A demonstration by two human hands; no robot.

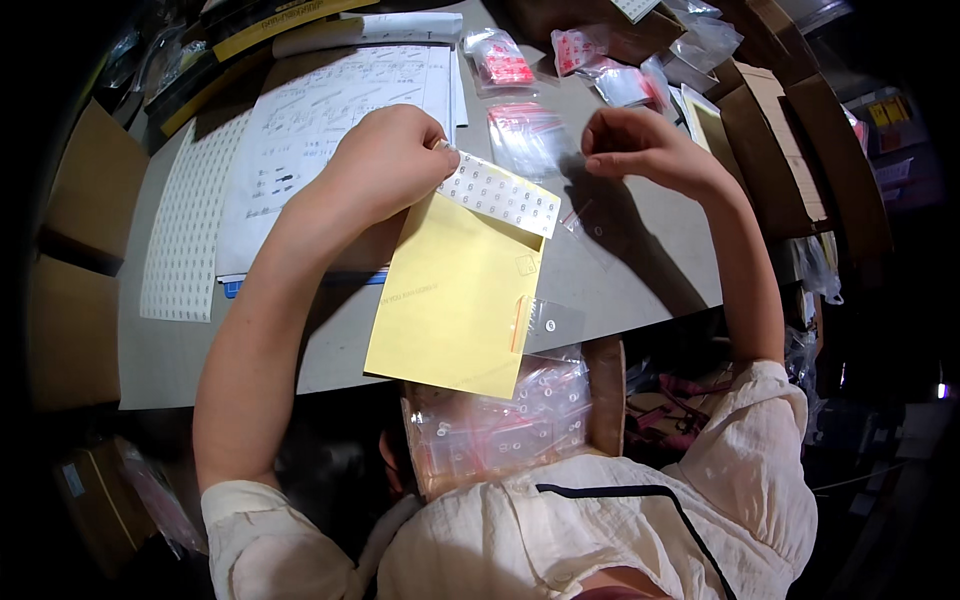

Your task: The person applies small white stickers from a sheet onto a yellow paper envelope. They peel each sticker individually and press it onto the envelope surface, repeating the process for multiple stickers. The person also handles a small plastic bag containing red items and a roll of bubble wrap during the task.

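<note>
My left hand (385, 160) pinches the top corner of a sheet of small round stickers (500, 198), between thumb and fingers. The sheet is folded back, so its yellow backing (455, 300) hangs toward me over the table's near edge. To the right, my right hand (640, 148) is raised with its fingers curled and tips together; anything between them is too small to make out. Below and left of it lies a stack of clear zip bags (525, 138). One loose clear bag (592, 228) lies flat under the right hand's shadow. Another bag with a round sticker (552, 325) rests at the near edge.
At my lap stands a cardboard box (605, 395) of clear bags bearing round stickers (500, 425). Handwritten papers (330, 110) and another sticker sheet (190, 220) lie at left. Red-and-clear bag packs (500, 62) sit at the back. Open cartons (775, 140) line the right side.
</note>
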